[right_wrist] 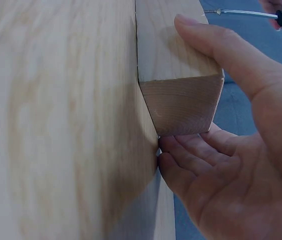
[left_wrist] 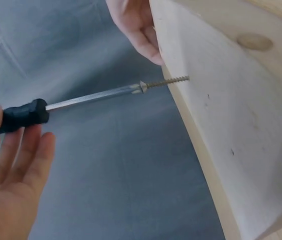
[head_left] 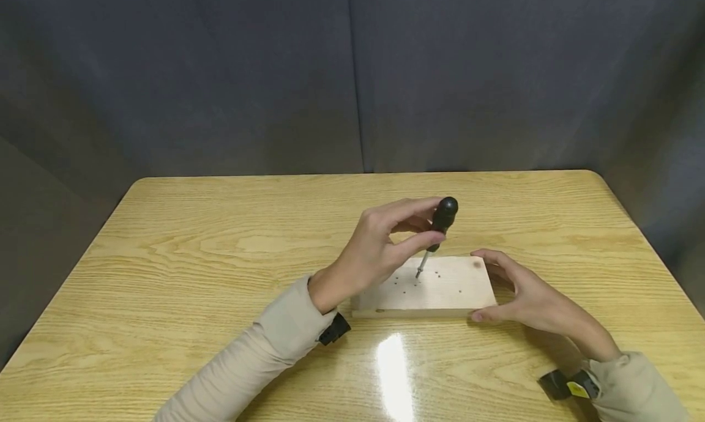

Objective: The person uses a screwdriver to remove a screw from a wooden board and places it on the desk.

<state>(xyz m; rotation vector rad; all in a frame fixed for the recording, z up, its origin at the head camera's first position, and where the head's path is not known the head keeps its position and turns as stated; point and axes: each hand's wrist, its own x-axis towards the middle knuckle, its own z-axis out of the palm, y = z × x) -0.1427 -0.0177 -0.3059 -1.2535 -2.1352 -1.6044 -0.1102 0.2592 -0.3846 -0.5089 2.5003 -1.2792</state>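
A black-handled screwdriver (head_left: 443,217) is pinched by its handle between the thumb and fingers of my left hand (head_left: 380,244). In the left wrist view its shaft (left_wrist: 93,99) meets the head of a screw (left_wrist: 166,82) whose threads mostly show and whose point sits at the face of a wooden block (left_wrist: 221,115). Small dark holes dot the top of that pale block (head_left: 440,296), which lies flat on the table. Around the block's right end, my right hand (head_left: 529,296) grips it, thumb on the near side and fingers on the far side.
The wood-grain table (head_left: 220,238) stretches out on both sides of the block. Dark fabric panels (head_left: 248,79) stand behind it and at its sides. Each wrist carries a small black camera, one (head_left: 334,329) on the left and another (head_left: 567,385) on the right.
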